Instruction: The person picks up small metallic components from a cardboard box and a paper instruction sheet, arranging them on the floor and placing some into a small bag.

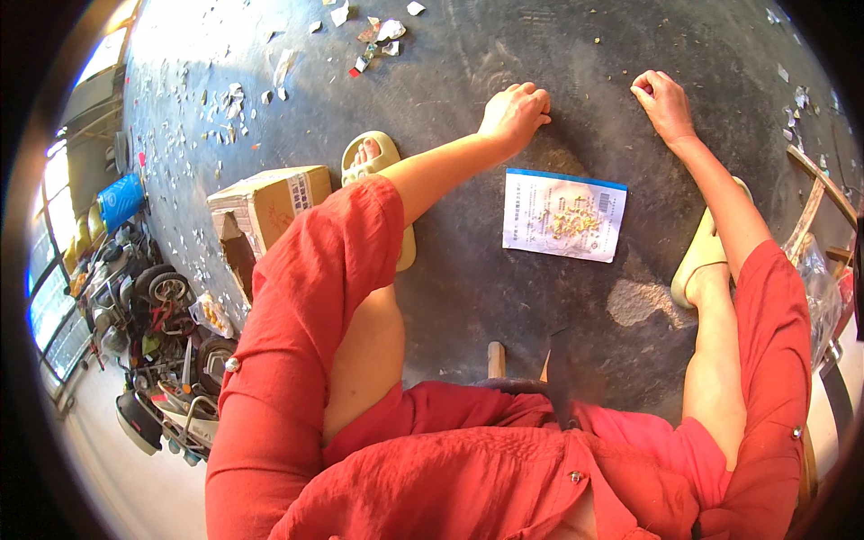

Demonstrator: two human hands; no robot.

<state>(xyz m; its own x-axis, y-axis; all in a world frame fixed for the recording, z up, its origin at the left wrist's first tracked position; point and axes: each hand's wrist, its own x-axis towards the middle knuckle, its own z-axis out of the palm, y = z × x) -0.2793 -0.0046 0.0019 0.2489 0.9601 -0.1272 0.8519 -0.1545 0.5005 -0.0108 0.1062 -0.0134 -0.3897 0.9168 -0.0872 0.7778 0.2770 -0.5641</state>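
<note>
On the dark floor between my feet lies a white printed sheet or booklet [520,216] with a blue strip along its far edge. A small heap of yellowish bits [574,219] rests on it. My left hand [516,115] is above the floor beyond the sheet's far edge, its fingers curled; whether something small is between them does not show. Farther right, my right hand [661,104] hovers over the floor with thumb and forefinger bent close together, and I cannot tell if they pinch anything. Neither hand touches the sheet.
An open cardboard box [277,202] stands beside my left slipper [371,152]. Paper scraps [390,30] litter the floor ahead and to the left. Parked motorbikes [165,290] and a blue basket [121,201] are at far left. Wooden bars [820,179] and a clear plastic bag [820,290] are at right.
</note>
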